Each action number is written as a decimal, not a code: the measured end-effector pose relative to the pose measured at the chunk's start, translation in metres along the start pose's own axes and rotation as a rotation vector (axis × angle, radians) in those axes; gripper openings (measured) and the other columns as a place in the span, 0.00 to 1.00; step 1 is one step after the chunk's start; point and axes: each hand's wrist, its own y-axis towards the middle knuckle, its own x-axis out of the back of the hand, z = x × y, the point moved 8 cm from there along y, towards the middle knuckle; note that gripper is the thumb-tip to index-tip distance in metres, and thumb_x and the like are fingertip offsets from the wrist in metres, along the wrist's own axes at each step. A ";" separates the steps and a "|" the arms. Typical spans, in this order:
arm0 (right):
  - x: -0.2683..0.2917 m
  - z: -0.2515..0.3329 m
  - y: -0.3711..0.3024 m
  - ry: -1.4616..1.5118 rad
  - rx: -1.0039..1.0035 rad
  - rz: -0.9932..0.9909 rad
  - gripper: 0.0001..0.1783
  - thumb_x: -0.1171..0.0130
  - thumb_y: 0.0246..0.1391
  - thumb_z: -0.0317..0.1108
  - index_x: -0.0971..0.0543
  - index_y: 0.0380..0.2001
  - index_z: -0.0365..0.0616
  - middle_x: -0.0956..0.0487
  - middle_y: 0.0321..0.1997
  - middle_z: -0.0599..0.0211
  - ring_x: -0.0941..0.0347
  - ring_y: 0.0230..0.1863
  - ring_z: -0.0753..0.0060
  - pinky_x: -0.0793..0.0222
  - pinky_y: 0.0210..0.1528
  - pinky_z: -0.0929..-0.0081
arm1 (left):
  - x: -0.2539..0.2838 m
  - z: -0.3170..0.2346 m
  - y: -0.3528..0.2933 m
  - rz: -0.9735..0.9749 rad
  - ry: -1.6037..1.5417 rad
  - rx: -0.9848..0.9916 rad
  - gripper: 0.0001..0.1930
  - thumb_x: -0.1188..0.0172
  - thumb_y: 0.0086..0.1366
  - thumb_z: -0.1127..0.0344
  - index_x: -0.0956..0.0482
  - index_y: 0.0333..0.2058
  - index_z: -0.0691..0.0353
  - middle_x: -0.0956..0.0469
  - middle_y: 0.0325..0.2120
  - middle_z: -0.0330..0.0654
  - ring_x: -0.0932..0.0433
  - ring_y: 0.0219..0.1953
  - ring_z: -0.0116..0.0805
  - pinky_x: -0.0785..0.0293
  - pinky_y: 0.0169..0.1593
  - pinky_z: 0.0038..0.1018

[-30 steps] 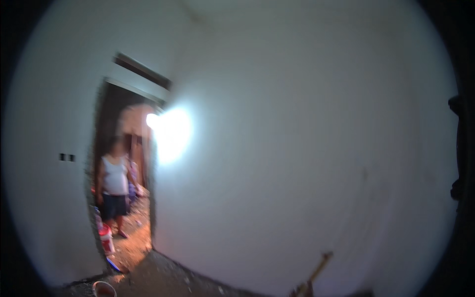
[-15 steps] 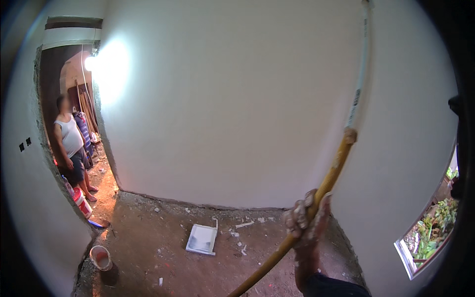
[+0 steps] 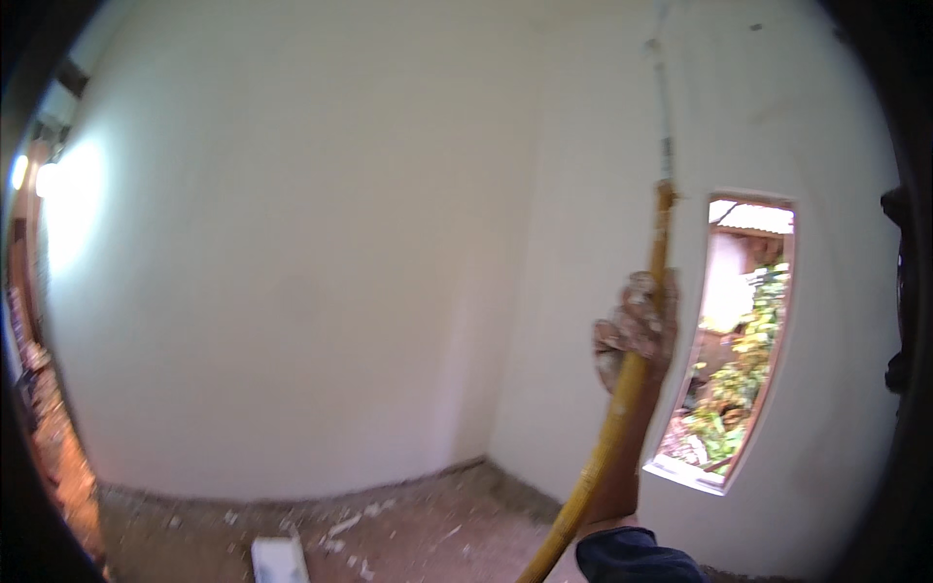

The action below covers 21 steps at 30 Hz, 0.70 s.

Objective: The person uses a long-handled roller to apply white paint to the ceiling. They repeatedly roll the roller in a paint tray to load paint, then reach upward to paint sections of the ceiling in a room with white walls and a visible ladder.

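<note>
A long yellow pole (image 3: pixel 610 437) is gripped by the right hand (image 3: pixel 639 325), its fingers closed fully round the shaft; the hand is smeared with pale matter. The grip of the left hand cannot be told, as that hand is not shown. The pole is held raised and tilted over the floor (image 3: pixel 418 549), on the right of its far corner, with its lower end cut off by the view. Above the hand, a thin pale rod (image 3: pixel 666 126) is joined to the pole's top; whether the wall is touched by it cannot be told. The wrist is edged by a dark sleeve (image 3: pixel 637 559). Just right of the pole, as seen, a narrow window opening (image 3: pixel 734 340) is set in the right-hand wall (image 3: pixel 826 466), and leaves (image 3: pixel 763 330) are framed by it. Near the floor's far edge, left of that corner, a white flat panel (image 3: pixel 279 561) is partly shown, and pale scraps (image 3: pixel 345 526) are scattered beside it.
</note>
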 end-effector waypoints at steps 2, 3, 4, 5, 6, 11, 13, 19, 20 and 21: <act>-0.009 0.027 0.011 0.016 0.004 -0.032 0.27 0.61 0.73 0.59 0.24 0.40 0.49 0.31 0.17 0.79 0.34 0.12 0.82 0.37 0.21 0.77 | -0.037 -0.012 0.040 0.039 -0.050 -0.104 0.12 0.37 0.66 0.62 0.19 0.42 0.63 0.17 0.36 0.56 0.19 0.37 0.58 0.25 0.40 0.45; -0.012 0.039 0.015 -0.060 0.020 -0.035 0.26 0.59 0.72 0.60 0.24 0.42 0.50 0.30 0.18 0.79 0.34 0.12 0.82 0.38 0.21 0.79 | -0.048 -0.018 0.047 0.058 -0.059 -0.133 0.12 0.37 0.66 0.62 0.19 0.43 0.63 0.17 0.36 0.56 0.19 0.37 0.58 0.25 0.40 0.45; -0.010 0.050 0.014 -0.129 0.030 -0.105 0.26 0.56 0.71 0.61 0.24 0.44 0.50 0.30 0.19 0.79 0.34 0.13 0.83 0.38 0.21 0.80 | -0.057 -0.028 0.038 0.088 -0.068 -0.145 0.12 0.37 0.66 0.62 0.19 0.43 0.63 0.17 0.36 0.56 0.19 0.37 0.58 0.25 0.40 0.45; -0.008 0.059 0.012 -0.251 0.063 -0.148 0.27 0.53 0.69 0.62 0.27 0.50 0.50 0.28 0.23 0.78 0.32 0.17 0.83 0.38 0.21 0.82 | -0.064 -0.037 0.033 0.105 -0.073 -0.161 0.12 0.37 0.66 0.62 0.19 0.43 0.63 0.17 0.36 0.56 0.19 0.37 0.58 0.25 0.40 0.45; -0.005 0.072 0.009 -0.363 0.140 -0.239 0.29 0.54 0.69 0.63 0.30 0.55 0.49 0.26 0.30 0.72 0.30 0.22 0.82 0.35 0.22 0.81 | -0.064 -0.051 0.020 0.118 -0.079 -0.176 0.12 0.37 0.66 0.62 0.20 0.43 0.63 0.18 0.36 0.56 0.19 0.37 0.58 0.25 0.40 0.45; -0.014 0.032 -0.049 -0.549 0.077 -0.412 0.31 0.57 0.70 0.63 0.35 0.60 0.51 0.25 0.37 0.61 0.28 0.25 0.75 0.28 0.26 0.76 | -0.027 -0.107 -0.008 0.155 -0.071 -0.221 0.13 0.37 0.67 0.61 0.20 0.45 0.63 0.18 0.37 0.56 0.20 0.38 0.58 0.25 0.41 0.46; -0.023 -0.014 -0.099 -0.576 -0.067 -0.459 0.32 0.57 0.69 0.65 0.40 0.66 0.58 0.24 0.34 0.58 0.25 0.24 0.69 0.25 0.24 0.72 | -0.001 -0.122 -0.021 0.154 -0.041 -0.209 0.14 0.37 0.67 0.61 0.21 0.45 0.63 0.18 0.37 0.56 0.20 0.38 0.59 0.25 0.41 0.46; -0.041 -0.071 -0.203 -0.271 -0.145 -0.356 0.46 0.52 0.71 0.52 0.70 0.75 0.61 0.26 0.33 0.60 0.30 0.18 0.71 0.32 0.17 0.73 | 0.061 -0.193 -0.079 0.121 0.051 -0.129 0.15 0.36 0.67 0.60 0.22 0.47 0.63 0.18 0.37 0.57 0.20 0.38 0.59 0.25 0.41 0.46; -0.035 -0.064 -0.200 -0.216 -0.153 -0.352 0.46 0.52 0.70 0.52 0.70 0.75 0.65 0.27 0.32 0.62 0.32 0.17 0.73 0.34 0.17 0.74 | 0.064 -0.211 -0.086 0.112 0.063 -0.114 0.15 0.36 0.67 0.60 0.22 0.47 0.63 0.18 0.37 0.57 0.20 0.38 0.59 0.25 0.41 0.46; -0.028 -0.054 -0.194 -0.163 -0.153 -0.341 0.46 0.51 0.70 0.52 0.70 0.75 0.69 0.29 0.30 0.64 0.35 0.16 0.74 0.35 0.16 0.74 | 0.063 -0.230 -0.087 0.097 0.074 -0.107 0.15 0.36 0.68 0.60 0.22 0.47 0.63 0.18 0.37 0.57 0.20 0.38 0.59 0.25 0.41 0.47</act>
